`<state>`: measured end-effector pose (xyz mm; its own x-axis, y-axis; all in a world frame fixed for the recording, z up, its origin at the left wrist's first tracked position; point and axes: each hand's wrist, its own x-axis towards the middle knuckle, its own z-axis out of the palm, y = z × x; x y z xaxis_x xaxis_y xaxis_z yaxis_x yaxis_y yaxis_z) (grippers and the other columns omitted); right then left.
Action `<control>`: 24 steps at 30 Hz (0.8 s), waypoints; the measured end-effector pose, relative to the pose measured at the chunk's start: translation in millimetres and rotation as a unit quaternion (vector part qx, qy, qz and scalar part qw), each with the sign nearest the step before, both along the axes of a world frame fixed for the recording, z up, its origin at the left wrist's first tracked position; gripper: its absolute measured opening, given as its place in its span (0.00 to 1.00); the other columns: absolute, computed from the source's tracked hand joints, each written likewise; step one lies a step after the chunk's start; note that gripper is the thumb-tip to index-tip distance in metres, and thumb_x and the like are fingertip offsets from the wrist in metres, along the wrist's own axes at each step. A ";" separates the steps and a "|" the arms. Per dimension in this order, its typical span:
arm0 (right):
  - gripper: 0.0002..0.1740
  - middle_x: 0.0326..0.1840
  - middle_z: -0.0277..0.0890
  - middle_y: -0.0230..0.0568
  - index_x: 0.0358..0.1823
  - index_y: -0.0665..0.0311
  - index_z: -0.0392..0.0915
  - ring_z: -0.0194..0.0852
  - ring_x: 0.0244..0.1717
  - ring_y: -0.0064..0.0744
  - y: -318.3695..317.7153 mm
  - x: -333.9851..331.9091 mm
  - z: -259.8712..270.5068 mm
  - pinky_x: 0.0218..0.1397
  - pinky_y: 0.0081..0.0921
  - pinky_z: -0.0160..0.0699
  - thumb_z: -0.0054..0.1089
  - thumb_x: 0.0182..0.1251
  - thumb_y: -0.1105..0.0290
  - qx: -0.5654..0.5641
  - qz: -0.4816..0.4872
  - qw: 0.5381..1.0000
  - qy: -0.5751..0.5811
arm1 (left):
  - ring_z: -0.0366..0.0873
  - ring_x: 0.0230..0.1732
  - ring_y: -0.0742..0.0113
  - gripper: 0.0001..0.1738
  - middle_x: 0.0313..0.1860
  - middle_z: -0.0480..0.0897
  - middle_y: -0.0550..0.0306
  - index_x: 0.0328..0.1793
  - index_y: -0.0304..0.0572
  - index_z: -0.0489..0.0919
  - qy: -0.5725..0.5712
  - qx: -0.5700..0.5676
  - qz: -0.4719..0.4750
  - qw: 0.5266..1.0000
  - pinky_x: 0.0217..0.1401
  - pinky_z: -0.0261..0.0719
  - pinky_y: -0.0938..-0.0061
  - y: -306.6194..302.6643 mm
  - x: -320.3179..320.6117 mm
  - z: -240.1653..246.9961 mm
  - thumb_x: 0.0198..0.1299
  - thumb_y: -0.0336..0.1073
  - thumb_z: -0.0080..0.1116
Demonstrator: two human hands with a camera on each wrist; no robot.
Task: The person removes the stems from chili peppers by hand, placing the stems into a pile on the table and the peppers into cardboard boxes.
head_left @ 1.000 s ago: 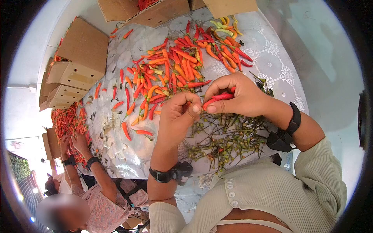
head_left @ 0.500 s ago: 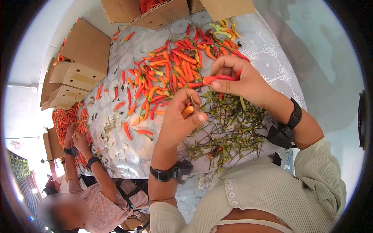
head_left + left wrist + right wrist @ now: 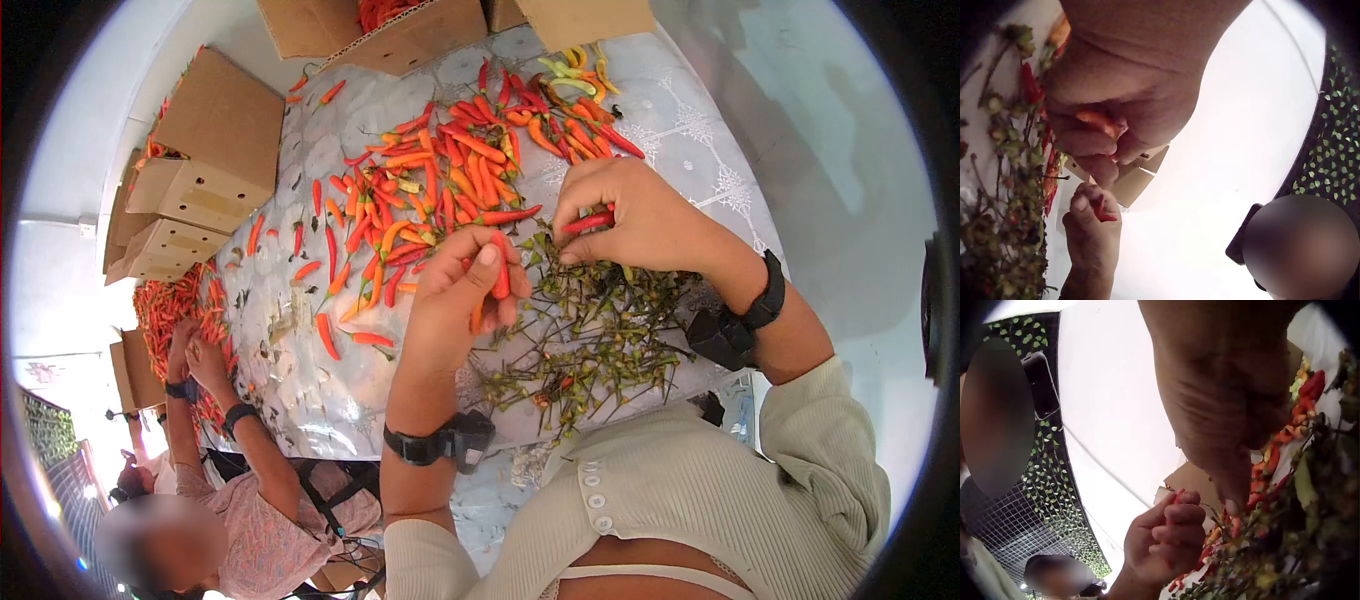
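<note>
My left hand [image 3: 455,290] grips a red chili pepper [image 3: 501,268] between thumb and fingers. An orange chili [image 3: 476,318] pokes out lower in the same hand; its orange side [image 3: 1099,122] also shows in the left wrist view. To the right, my right hand [image 3: 640,215] holds another red chili [image 3: 590,222] under its curled fingers, with thumb and fingertips near the far edge of a heap of green chili stems [image 3: 600,360]. A wide spread of red and orange chilies [image 3: 430,185] lies on the table just beyond both hands.
Yellow-green chilies [image 3: 572,80] lie at the far right of the patterned tablecloth [image 3: 700,150]. Cardboard boxes stand at the back [image 3: 420,40] and left [image 3: 215,130]. At the left, another person's hands [image 3: 205,362] work over a dense red chili heap [image 3: 160,310].
The hands were together, then parted, the right going up and rightward with red chilies. Now a red chili stands upright in the left hand, and the right hand has dipped toward the stem heap.
</note>
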<state>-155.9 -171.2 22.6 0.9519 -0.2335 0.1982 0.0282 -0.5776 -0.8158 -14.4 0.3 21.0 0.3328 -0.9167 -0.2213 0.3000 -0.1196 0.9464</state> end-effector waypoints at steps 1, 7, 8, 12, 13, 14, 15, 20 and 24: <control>0.13 0.33 0.76 0.42 0.31 0.64 0.80 0.76 0.35 0.39 -3.1 -0.1 -4.1 0.41 0.31 0.74 0.71 0.41 0.70 -0.037 0.020 0.999 0.011 | 0.65 0.16 0.79 0.15 0.22 0.74 0.58 0.44 0.38 0.71 0.034 -0.016 0.016 0.999 0.13 0.55 0.87 -0.7 -0.3 0.8 0.67 0.44 0.47; 0.10 0.36 0.74 0.41 0.30 0.62 0.81 0.75 0.38 0.44 7.6 -0.6 -9.3 0.43 0.36 0.74 0.67 0.44 0.71 -0.145 0.023 0.988 0.056 | 0.66 0.17 0.78 0.10 0.25 0.74 0.57 0.44 0.38 0.71 0.100 -0.060 -0.010 0.993 0.12 0.55 0.87 -0.3 11.7 -6.8 0.66 0.37 0.46; 0.10 0.35 0.74 0.42 0.31 0.62 0.81 0.75 0.38 0.45 8.7 -0.6 -9.8 0.43 0.36 0.74 0.66 0.44 0.71 -0.144 0.025 0.988 0.050 | 0.66 0.17 0.78 0.09 0.25 0.74 0.57 0.45 0.37 0.71 0.081 -0.043 -0.011 0.996 0.13 0.54 0.87 0.6 11.5 -6.7 0.66 0.36 0.48; 0.10 0.32 0.75 0.40 0.33 0.63 0.79 0.76 0.36 0.39 10.0 4.4 -14.9 0.40 0.32 0.73 0.65 0.48 0.70 -0.115 0.011 0.993 -0.023 | 0.65 0.18 0.81 0.10 0.26 0.75 0.59 0.48 0.38 0.72 0.041 -0.018 -0.002 0.999 0.14 0.54 0.89 -1.1 4.6 -1.5 0.62 0.32 0.54; 0.10 0.31 0.75 0.39 0.34 0.64 0.79 0.77 0.35 0.36 10.3 6.3 -15.3 0.39 0.29 0.73 0.65 0.50 0.70 -0.102 0.001 0.993 -0.053 | 0.65 0.18 0.82 0.11 0.26 0.75 0.59 0.49 0.38 0.73 0.041 -0.024 0.003 0.999 0.15 0.54 0.90 -1.9 3.3 -2.0 0.61 0.31 0.55; 0.09 0.31 0.75 0.37 0.34 0.65 0.79 0.75 0.35 0.31 10.4 6.7 -12.6 0.38 0.26 0.72 0.65 0.52 0.70 0.005 -0.012 0.999 -0.048 | 0.64 0.18 0.82 0.12 0.27 0.75 0.60 0.49 0.38 0.73 0.010 -0.020 0.004 1.000 0.16 0.54 0.90 -1.7 2.7 -2.3 0.61 0.32 0.56; 0.09 0.30 0.76 0.35 0.34 0.65 0.78 0.74 0.34 0.26 10.3 6.4 -7.7 0.38 0.23 0.71 0.65 0.54 0.69 0.111 -0.025 0.993 -0.041 | 0.64 0.18 0.83 0.12 0.27 0.76 0.61 0.49 0.39 0.73 -0.021 -0.018 0.006 1.000 0.16 0.54 0.90 -0.9 2.1 -2.7 0.60 0.32 0.57; 0.10 0.30 0.75 0.26 0.35 0.67 0.78 0.68 0.33 0.12 14.5 6.7 -3.3 0.36 0.13 0.67 0.65 0.59 0.67 0.379 -0.028 0.925 -0.005 | 0.64 0.25 0.86 0.11 0.29 0.74 0.70 0.45 0.40 0.75 -0.071 -0.015 -0.012 0.997 0.26 0.60 0.89 -1.7 -1.7 -5.5 0.58 0.34 0.63; 0.10 0.29 0.75 0.24 0.37 0.66 0.79 0.66 0.27 0.09 23.3 11.6 -14.7 0.29 0.11 0.63 0.64 0.61 0.66 0.371 -0.010 0.928 -0.032 | 0.65 0.25 0.86 0.10 0.27 0.74 0.71 0.43 0.39 0.76 -0.080 -0.007 -0.013 0.997 0.26 0.62 0.88 -2.4 -5.9 -5.4 0.58 0.33 0.63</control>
<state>-144.4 -147.8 7.9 0.9377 -0.3461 0.0311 0.0848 0.1411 -0.9864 -20.3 -2.1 15.6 0.3390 -0.9281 -0.1541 0.1420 -0.1115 0.9836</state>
